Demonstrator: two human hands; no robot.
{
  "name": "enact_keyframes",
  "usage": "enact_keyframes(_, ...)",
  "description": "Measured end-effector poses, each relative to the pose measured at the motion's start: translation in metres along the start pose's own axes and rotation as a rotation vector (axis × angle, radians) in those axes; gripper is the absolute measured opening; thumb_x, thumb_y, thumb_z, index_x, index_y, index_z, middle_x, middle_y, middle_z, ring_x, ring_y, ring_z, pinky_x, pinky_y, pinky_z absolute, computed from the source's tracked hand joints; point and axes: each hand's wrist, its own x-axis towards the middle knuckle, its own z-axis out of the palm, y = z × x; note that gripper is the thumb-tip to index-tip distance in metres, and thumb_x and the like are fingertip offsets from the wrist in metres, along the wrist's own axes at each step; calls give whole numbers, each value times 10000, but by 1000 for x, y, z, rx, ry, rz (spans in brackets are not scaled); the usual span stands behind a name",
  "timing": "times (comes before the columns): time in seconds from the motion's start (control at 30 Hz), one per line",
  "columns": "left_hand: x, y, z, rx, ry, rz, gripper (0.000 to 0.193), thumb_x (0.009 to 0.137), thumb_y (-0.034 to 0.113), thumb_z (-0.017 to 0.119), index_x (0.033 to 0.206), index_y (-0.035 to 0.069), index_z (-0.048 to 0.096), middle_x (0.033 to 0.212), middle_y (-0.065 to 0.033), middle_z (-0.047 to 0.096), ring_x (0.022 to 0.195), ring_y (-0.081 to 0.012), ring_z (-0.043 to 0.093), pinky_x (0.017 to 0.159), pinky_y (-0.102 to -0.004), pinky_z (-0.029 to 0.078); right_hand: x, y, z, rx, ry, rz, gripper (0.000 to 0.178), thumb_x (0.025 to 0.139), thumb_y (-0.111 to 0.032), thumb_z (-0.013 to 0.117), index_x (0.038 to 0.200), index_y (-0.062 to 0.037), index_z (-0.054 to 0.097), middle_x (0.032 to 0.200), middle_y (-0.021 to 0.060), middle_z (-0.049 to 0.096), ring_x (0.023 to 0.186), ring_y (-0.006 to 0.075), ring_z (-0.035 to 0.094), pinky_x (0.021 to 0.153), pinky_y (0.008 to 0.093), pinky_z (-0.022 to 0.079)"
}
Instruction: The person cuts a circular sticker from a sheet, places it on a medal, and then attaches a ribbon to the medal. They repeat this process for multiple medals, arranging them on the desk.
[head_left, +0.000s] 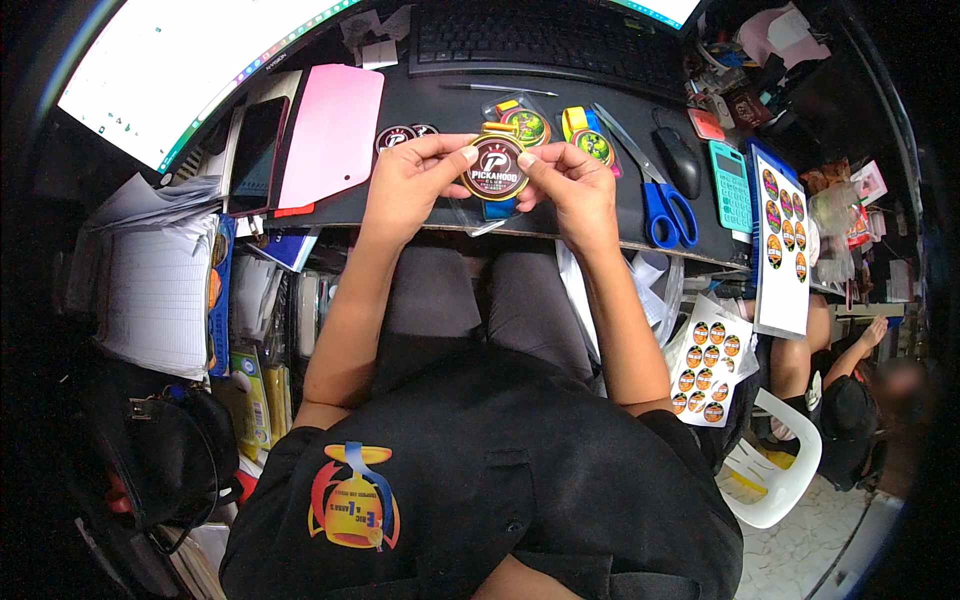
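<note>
A round medal (497, 178) with a gold rim and a dark printed face is held upright between both hands, just above the desk's near edge. My left hand (420, 185) pinches its left rim, thumb on the face. On the opposite rim, my right hand (577, 190) grips with thumb and fingers. Below the medal show a blue ribbon (498, 209) and a bit of clear plastic (470, 218). Dark round stickers (394, 137) lie behind my left hand. Two more medals, one with a green face (530, 127) and another (594, 148) with yellow-and-blue ribbon, rest farther back.
Blue-handled scissors (668, 214), a mouse (677, 162) and a teal calculator (731, 187) lie to the right, beside sticker sheets (782, 245). A pink folder (330, 135) and phone (257, 155) are at left. Beyond are a pen (500, 89) and keyboard (545, 45). Another person sits far right.
</note>
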Motion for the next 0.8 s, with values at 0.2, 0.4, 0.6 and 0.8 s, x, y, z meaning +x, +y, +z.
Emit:
enact_keyframes(0.2, -2, -1, 6, 5, 51, 16, 247, 885, 110, 644, 1070, -53, 650, 913, -89, 681, 760, -81, 644, 591, -184, 543, 1, -2, 4, -37, 24, 10, 142, 870, -86, 659, 926, 39, 621, 706, 74, 641, 540, 104, 598, 482, 221, 497)
enact_keyframes(0.4, -3, -7, 16, 115, 92, 44, 245, 887, 110, 644, 1076, -46, 644, 915, -71, 671, 746, -68, 627, 583, -187, 543, 5, -2, 7, -82, 45, 108, 201, 826, -132, 713, 864, -14, 555, 660, 39, 593, 471, 87, 554, 392, 213, 430)
enact_keyframes(0.6, -4, -11, 21, 233, 53, 74, 246, 887, 122, 653, 1086, -23, 665, 929, -42, 632, 798, -79, 626, 624, -201, 567, 15, 3, 8, -417, 104, -98, 362, 726, -222, 814, 857, -66, 515, 724, 0, 567, 466, 63, 524, 376, 199, 383)
enact_keyframes(0.8, -1, -9, 16, 219, 78, 119, 212, 871, 108, 665, 1058, 13, 695, 840, -39, 634, 735, -74, 625, 606, -204, 557, 11, 4, 12, -254, 135, -42, 310, 755, -189, 791, 862, -62, 528, 714, 5, 567, 449, 57, 510, 359, 197, 374)
